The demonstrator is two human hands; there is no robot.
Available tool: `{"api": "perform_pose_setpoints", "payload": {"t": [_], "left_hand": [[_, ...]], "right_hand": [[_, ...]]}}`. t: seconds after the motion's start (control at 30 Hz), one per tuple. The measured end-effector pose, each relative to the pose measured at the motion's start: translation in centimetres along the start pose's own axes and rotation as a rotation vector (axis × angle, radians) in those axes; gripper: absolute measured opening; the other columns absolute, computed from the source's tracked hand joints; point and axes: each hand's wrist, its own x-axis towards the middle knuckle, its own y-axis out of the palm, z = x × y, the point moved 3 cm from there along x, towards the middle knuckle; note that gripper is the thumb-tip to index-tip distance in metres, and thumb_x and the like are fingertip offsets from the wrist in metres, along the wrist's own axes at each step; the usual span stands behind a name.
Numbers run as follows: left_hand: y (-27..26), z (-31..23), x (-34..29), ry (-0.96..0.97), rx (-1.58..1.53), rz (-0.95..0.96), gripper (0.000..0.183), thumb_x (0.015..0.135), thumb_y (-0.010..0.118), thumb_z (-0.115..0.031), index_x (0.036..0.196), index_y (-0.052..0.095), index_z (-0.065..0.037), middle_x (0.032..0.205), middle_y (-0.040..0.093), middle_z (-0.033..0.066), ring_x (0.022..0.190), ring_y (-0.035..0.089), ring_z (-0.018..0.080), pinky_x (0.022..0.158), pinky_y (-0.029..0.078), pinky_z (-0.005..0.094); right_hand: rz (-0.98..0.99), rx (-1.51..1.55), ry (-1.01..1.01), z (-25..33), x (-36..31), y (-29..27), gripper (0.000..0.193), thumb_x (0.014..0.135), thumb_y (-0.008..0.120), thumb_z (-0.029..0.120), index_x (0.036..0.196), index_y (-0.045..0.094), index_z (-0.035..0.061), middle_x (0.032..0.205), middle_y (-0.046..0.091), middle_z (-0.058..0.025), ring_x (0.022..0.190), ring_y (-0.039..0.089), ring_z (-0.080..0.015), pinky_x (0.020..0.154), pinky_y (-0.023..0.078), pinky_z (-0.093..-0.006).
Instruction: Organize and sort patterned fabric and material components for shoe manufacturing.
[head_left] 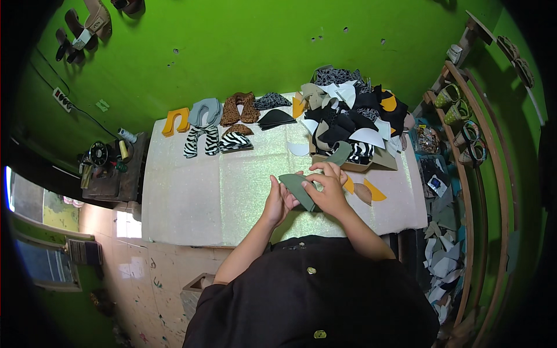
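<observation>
Above the table's near edge, my left hand (277, 203) holds a green half-moon fabric piece (297, 187), or a small stack of them, lying across its fingers with the thumb raised at the side. My right hand (329, 190) has its thumb on the same green piece, and its other fingers are bent above it. Just beyond the right fingers, a green curved piece (340, 153) lies at the front of a cardboard box (383, 159). Yellow cut pieces (376, 190) and a brown one (363, 195) lie right of my right wrist.
A mixed heap of cut fabric (342, 119) fills the back right of the pale-covered table (185, 197). Sorted stacks stand at the back left: yellow (176, 120), grey (206, 111), leopard (239, 109), zebra (201, 141) and black (275, 119). A sewing machine (98, 153) stands left; a wooden rack (458, 133) leans right.
</observation>
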Motion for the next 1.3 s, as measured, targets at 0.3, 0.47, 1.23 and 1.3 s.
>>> {"api": "perform_pose_setpoints", "payload": {"t": [0.3, 0.47, 1.23, 1.3], "left_hand": [[-0.2, 0.1, 0.1, 0.003, -0.016, -0.004, 0.069, 0.096, 0.019, -0.054, 0.135, 0.034, 0.002, 0.122, 0.053, 0.013, 0.106, 0.057, 0.0209, 0.093, 0.046, 0.0343], [-0.9, 0.2, 0.0, -0.011, 0.064, -0.051, 0.049, 0.101, 0.029, -0.034, 0.132, 0.038, 0.001, 0.116, 0.056, 0.0092, 0.104, 0.058, 0.0172, 0.089, 0.047, 0.0311], [-8.0, 4.6, 0.2, 0.085, 1.158, -0.315, 0.028, 0.08, 0.068, -0.024, 0.101, 0.068, -0.005, 0.077, 0.066, 0.0083, 0.067, 0.062, 0.0185, 0.064, 0.048, 0.0307], [-7.4, 4.7, 0.3, 0.008, 1.26, -0.326, 0.029, 0.076, 0.069, -0.024, 0.101, 0.068, -0.009, 0.079, 0.066, 0.0103, 0.071, 0.064, 0.0239, 0.066, 0.049, 0.0328]], "right_hand": [[0.033, -0.065, -0.016, 0.1, 0.1, -0.1, 0.013, 0.075, 0.069, 0.023, 0.08, 0.069, 0.0111, 0.106, 0.055, -0.002, 0.112, 0.041, -0.0223, 0.095, 0.017, -0.0423], [0.045, -0.088, -0.002, -0.5, -0.1, 0.3, 0.02, 0.075, 0.069, 0.026, 0.09, 0.067, 0.0127, 0.107, 0.054, -0.0022, 0.113, 0.041, -0.0226, 0.095, 0.018, -0.0423], [0.418, 0.072, 0.57, -12.4, -6.2, 5.1, 0.029, 0.074, 0.067, 0.04, 0.071, 0.065, 0.0118, 0.069, 0.064, -0.0006, 0.071, 0.061, -0.0184, 0.074, 0.029, -0.0375], [0.511, -0.091, 0.617, -12.4, -7.0, 5.2, 0.034, 0.074, 0.067, 0.04, 0.065, 0.06, 0.0082, 0.06, 0.055, -0.0009, 0.062, 0.054, -0.017, 0.069, 0.028, -0.0396]]}}
